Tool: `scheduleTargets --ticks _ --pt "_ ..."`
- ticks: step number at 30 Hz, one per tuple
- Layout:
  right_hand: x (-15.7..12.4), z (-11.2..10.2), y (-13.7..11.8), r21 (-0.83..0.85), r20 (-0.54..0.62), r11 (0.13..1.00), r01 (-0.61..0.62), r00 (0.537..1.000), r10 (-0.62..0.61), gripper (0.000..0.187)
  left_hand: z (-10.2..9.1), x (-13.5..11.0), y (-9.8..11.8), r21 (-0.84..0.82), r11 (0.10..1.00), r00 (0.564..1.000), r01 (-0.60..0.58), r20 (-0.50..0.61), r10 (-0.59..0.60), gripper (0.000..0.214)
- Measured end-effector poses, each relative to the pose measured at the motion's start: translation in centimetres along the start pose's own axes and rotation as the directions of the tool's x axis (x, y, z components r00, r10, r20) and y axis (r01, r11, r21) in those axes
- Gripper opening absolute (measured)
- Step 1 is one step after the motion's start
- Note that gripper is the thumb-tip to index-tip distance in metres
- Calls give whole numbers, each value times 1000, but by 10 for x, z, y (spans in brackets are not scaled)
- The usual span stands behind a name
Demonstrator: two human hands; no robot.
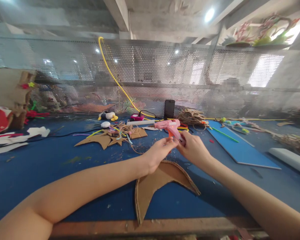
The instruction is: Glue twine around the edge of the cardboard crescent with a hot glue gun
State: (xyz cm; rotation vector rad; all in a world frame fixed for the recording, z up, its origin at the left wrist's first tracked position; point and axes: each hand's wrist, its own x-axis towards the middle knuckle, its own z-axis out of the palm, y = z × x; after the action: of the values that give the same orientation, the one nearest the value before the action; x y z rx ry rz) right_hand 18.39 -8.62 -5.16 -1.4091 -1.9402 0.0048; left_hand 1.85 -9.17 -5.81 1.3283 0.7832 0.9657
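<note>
A pink hot glue gun (167, 125) with an orange trigger is held above the blue table (90, 193), its nozzle toward the left. My right hand (193, 148) is closed around the rear of its handle. From the left, my left hand (160, 151) pinches at the handle near the trigger. Whether a glue stick lies between the fingers is hidden. Below both hands lies a curved, crescent-shaped cardboard piece (152, 183) with layered edges, partly covered by my left wrist.
Cardboard scraps (100, 140) and tangled twine (125, 128) lie beyond my left hand. A phone (169, 109) stands against the perforated metal screen (150, 73), beside a bundle of twigs (192, 117). A blue board (242, 148) and white foam block (290, 160) lie right.
</note>
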Motion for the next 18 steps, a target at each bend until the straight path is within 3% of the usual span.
scheduleTargets --ticks 5,12,15,18 --pt "-12 13 -10 66 71 997 37 997 -42 23 2 5 -11 -364 931 1000 -9 -17 4 49" --pt "-18 11 -13 137 61 988 70 995 -79 26 2 2 -7 -467 883 998 -39 -66 10 47" --pt "-15 5 -10 121 -47 979 162 986 -158 25 -2 7 -8 -484 872 995 -68 -92 27 51" --pt "-8 0 0 81 -218 955 286 940 -263 16 -8 13 -12 -485 872 992 -64 -129 1 48"
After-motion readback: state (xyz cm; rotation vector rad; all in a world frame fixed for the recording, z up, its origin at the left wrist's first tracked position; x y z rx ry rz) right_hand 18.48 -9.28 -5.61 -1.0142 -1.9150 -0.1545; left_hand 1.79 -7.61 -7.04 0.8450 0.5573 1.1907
